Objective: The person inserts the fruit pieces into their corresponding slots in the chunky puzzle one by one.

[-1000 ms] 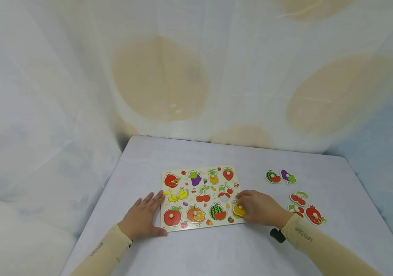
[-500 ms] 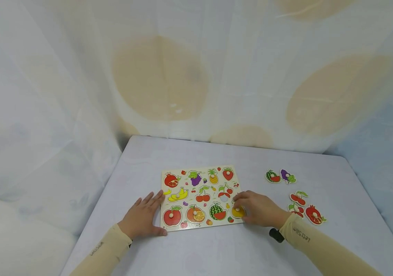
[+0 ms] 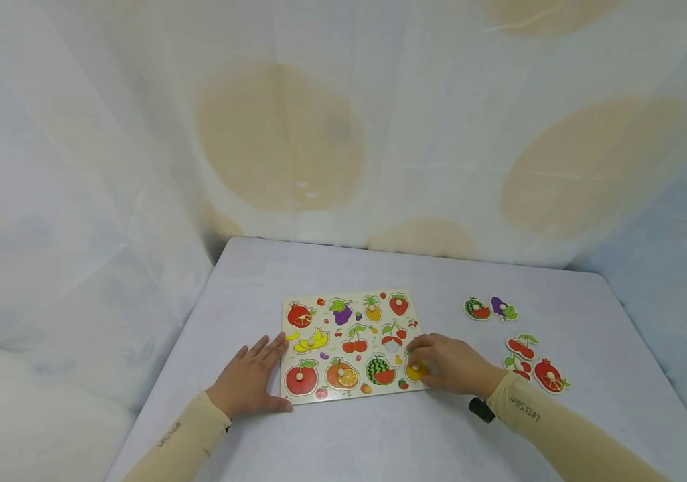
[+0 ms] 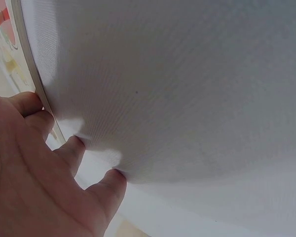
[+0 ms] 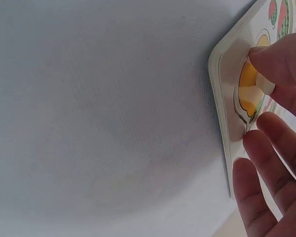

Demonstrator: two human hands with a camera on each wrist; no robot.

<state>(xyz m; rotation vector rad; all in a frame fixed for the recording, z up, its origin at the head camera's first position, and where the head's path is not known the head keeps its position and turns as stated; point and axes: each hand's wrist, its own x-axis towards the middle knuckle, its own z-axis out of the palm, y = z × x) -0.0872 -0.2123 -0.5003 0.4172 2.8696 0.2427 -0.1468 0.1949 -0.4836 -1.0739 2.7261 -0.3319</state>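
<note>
A fruit-picture puzzle board (image 3: pixel 382 389) with knobbed pieces seated in it lies flat on the table. My left hand (image 3: pixel 247 381) rests with its fingers spread at the board's left edge; in the left wrist view, fingertips (image 4: pixel 117 177) touch the tablecloth and others meet the edge. At the board's near right corner, my right hand (image 3: pixel 454 365) pinches the pale knob (image 5: pixel 265 85) of a yellow fruit puzzle piece (image 5: pixel 246 84) between thumb and forefinger. That piece lies at its outlined spot; whether it is fully seated I cannot tell. The right hand's other fingers are held apart.
Right of the board lie loose pieces: a watermelon (image 3: pixel 477 308), a grape bunch (image 3: pixel 505 308), two cherry pieces, one upper cherry piece (image 3: pixel 521 346) overlapping the other, and a pomegranate (image 3: pixel 550 376). White and blue cloth (image 3: pixel 343 221) surrounds the table (image 3: pixel 355 442).
The yellow piece has shifted slightly left and lined up with its outline as my right hand moved a little left with it. My left hand has stayed still.
</note>
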